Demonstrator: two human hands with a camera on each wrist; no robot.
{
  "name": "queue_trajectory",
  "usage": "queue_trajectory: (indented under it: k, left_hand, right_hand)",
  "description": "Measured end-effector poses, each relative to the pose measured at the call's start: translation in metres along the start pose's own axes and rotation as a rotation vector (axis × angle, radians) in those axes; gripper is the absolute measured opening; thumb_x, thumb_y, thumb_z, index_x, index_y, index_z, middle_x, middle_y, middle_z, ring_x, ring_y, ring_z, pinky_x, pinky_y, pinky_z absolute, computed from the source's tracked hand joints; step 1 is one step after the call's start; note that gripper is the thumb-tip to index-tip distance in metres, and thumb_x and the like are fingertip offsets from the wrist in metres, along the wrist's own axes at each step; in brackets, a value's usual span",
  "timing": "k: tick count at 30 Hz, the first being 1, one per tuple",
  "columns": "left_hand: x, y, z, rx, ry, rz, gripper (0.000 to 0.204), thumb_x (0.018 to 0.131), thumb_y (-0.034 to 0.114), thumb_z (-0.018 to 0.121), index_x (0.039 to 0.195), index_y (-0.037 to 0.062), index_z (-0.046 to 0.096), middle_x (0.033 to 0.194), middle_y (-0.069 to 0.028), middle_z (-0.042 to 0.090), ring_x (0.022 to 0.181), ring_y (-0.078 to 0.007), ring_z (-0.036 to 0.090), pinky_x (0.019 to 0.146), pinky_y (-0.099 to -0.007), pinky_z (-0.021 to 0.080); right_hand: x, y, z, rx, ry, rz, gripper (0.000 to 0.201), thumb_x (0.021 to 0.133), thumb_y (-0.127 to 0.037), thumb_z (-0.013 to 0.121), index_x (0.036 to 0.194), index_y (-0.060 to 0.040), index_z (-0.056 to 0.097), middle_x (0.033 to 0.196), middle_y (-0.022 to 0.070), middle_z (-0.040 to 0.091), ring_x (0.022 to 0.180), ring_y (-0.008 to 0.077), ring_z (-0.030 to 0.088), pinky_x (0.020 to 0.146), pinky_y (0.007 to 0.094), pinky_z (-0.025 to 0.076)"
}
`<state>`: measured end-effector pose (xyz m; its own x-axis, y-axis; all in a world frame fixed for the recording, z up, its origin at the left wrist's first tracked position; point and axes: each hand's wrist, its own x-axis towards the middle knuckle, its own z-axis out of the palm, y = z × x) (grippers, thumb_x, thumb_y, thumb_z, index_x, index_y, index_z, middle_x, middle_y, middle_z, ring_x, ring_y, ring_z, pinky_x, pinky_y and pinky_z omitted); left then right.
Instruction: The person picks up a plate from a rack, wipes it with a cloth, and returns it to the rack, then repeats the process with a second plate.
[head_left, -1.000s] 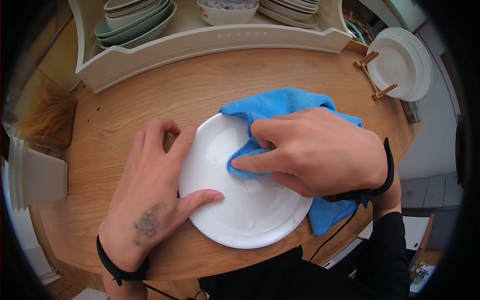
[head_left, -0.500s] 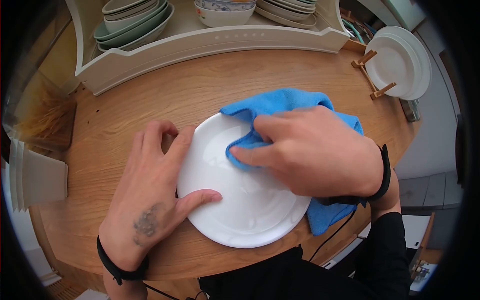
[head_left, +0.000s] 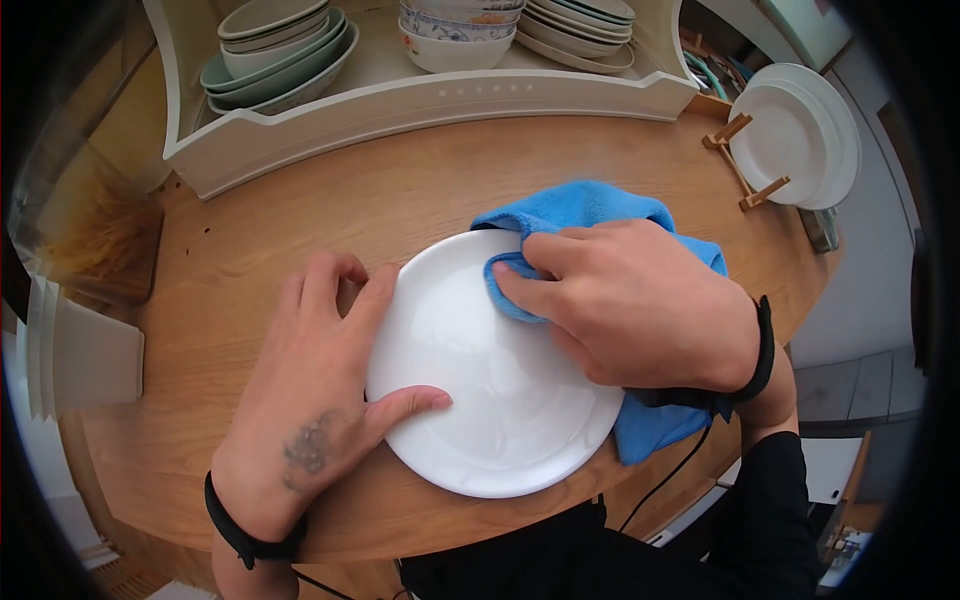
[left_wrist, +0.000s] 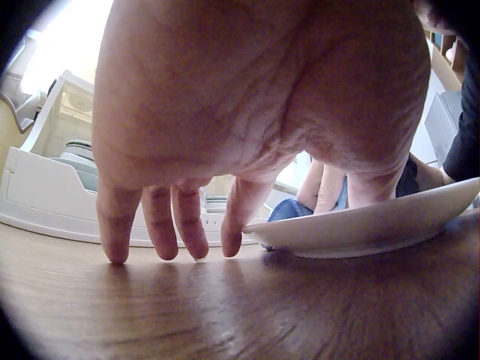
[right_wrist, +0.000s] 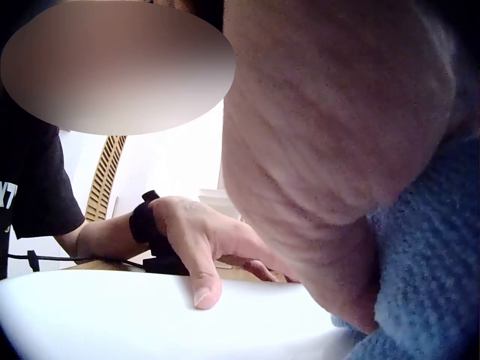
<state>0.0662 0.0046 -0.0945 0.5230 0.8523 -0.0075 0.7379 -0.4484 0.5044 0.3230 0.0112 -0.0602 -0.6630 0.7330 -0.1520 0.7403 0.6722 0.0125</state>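
A round white plate (head_left: pixel 470 440) lies on the wooden table near its front edge. My left hand (head_left: pixel 330 370) rests at the plate's left side, its thumb on the upper face. In the left wrist view the other fingers (left_wrist: pixel 189 225) reach down straight to the tabletop, the index close by the rim. Bunched in my right hand (head_left: pixel 640 300) is a blue cloth (head_left: pixel 590 205), with a fold of it against the plate's far right part. The cloth (right_wrist: pixel 427 262) shows up close in the right wrist view; much of it is hidden under the hand.
A cream rack (head_left: pixel 430 95) with stacked bowls and dishes spans the back. White plates (head_left: pixel 790 135) stand in a wooden holder (head_left: pixel 745 170) at far right. White containers (head_left: pixel 90 350) and a clear box (head_left: pixel 110 240) of straw-coloured strands are at left.
My right hand has slid the cloth's folded edge from near the plate's middle toward its far right rim. My left hand keeps its place on the plate. The head view has shifted slightly.
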Motion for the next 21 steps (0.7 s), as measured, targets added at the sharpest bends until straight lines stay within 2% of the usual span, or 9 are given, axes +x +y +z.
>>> queue_trajectory:
  k: [2, 3, 5, 9, 12, 14, 18, 20, 21]
  left_hand:
    - [0.000, 0.000, 0.001, 0.008, 0.009, 0.007, 0.087, 0.070, 0.040, 0.091, 0.139, 0.0022, 0.054, 0.128, -0.0220, 0.047, 0.122, -0.0388, 0.047, 0.098, -0.0451, 0.049]
    - [-0.001, -0.001, 0.001, 0.015, 0.019, 0.013, 0.087, 0.070, 0.040, 0.090, 0.139, 0.0022, 0.054, 0.129, -0.0220, 0.047, 0.122, -0.0388, 0.047, 0.098, -0.0453, 0.049]
    - [-0.001, 0.000, 0.001, 0.021, 0.014, 0.003, 0.087, 0.070, 0.041, 0.090, 0.140, 0.0023, 0.054, 0.129, -0.0219, 0.048, 0.122, -0.0389, 0.047, 0.098, -0.0456, 0.049]
    - [-0.001, 0.001, 0.000, 0.043, 0.004, -0.015, 0.088, 0.070, 0.042, 0.090, 0.140, 0.0026, 0.054, 0.131, -0.0216, 0.048, 0.123, -0.0391, 0.047, 0.099, -0.0462, 0.049]
    - [-0.001, 0.001, 0.001, 0.054, 0.012, -0.005, 0.088, 0.071, 0.043, 0.089, 0.140, 0.0026, 0.054, 0.131, -0.0218, 0.048, 0.123, -0.0395, 0.047, 0.099, -0.0462, 0.048]
    - [-0.001, 0.001, 0.001, 0.053, 0.016, -0.007, 0.088, 0.071, 0.043, 0.089, 0.140, 0.0028, 0.054, 0.131, -0.0219, 0.048, 0.123, -0.0395, 0.047, 0.099, -0.0464, 0.048]
    - [-0.002, 0.001, 0.002, 0.061, 0.025, -0.001, 0.087, 0.071, 0.043, 0.088, 0.140, 0.0034, 0.054, 0.131, -0.0219, 0.048, 0.122, -0.0398, 0.047, 0.099, -0.0468, 0.048]
    - [-0.002, 0.001, 0.001, 0.067, 0.025, -0.003, 0.087, 0.071, 0.044, 0.088, 0.140, 0.0035, 0.055, 0.131, -0.0220, 0.048, 0.122, -0.0399, 0.047, 0.099, -0.0469, 0.048]
    - [-0.002, 0.002, 0.002, 0.070, 0.025, -0.002, 0.087, 0.071, 0.044, 0.088, 0.140, 0.0037, 0.055, 0.131, -0.0220, 0.048, 0.122, -0.0400, 0.047, 0.099, -0.0469, 0.048]
  right_hand:
    - [0.003, -0.001, 0.002, 0.024, 0.065, -0.047, 0.035, 0.082, -0.007, 0.065, 0.116, 0.0010, 0.069, 0.098, 0.0181, 0.067, 0.087, 0.0315, 0.070, 0.071, 0.0404, 0.056]
    - [0.004, 0.000, 0.004, 0.026, 0.065, -0.048, 0.035, 0.082, -0.007, 0.065, 0.116, 0.0010, 0.069, 0.098, 0.0181, 0.067, 0.087, 0.0315, 0.070, 0.071, 0.0404, 0.056]
    - [0.007, 0.002, 0.008, 0.001, 0.129, -0.084, 0.046, 0.085, -0.007, 0.064, 0.130, -0.0034, 0.064, 0.107, 0.0202, 0.065, 0.092, 0.0314, 0.070, 0.071, 0.0395, 0.056]
    - [0.011, 0.004, 0.013, -0.006, 0.168, -0.117, 0.047, 0.085, -0.006, 0.064, 0.132, -0.0060, 0.064, 0.109, 0.0206, 0.063, 0.094, 0.0311, 0.069, 0.072, 0.0382, 0.056]
    - [0.008, 0.000, 0.014, -0.043, 0.222, -0.117, 0.044, 0.085, -0.006, 0.065, 0.129, -0.0056, 0.065, 0.107, 0.0191, 0.063, 0.092, 0.0307, 0.069, 0.071, 0.0374, 0.056]
    - [0.006, -0.005, 0.013, -0.032, 0.173, -0.013, 0.052, 0.084, -0.010, 0.069, 0.136, -0.0156, 0.065, 0.096, 0.0088, 0.058, 0.088, 0.0255, 0.063, 0.073, 0.0377, 0.051]
    - [0.002, -0.005, 0.012, -0.044, 0.178, 0.023, 0.049, 0.081, -0.009, 0.070, 0.130, -0.0120, 0.067, 0.094, 0.0092, 0.060, 0.088, 0.0265, 0.064, 0.073, 0.0390, 0.052]
    - [0.001, -0.006, 0.008, -0.085, 0.146, 0.074, 0.041, 0.078, -0.009, 0.072, 0.119, -0.0081, 0.070, 0.090, 0.0093, 0.062, 0.082, 0.0279, 0.066, 0.070, 0.0403, 0.053]
    - [0.001, -0.007, 0.006, -0.087, 0.146, 0.073, 0.041, 0.078, -0.009, 0.072, 0.119, -0.0081, 0.070, 0.090, 0.0093, 0.062, 0.082, 0.0279, 0.066, 0.070, 0.0403, 0.053]
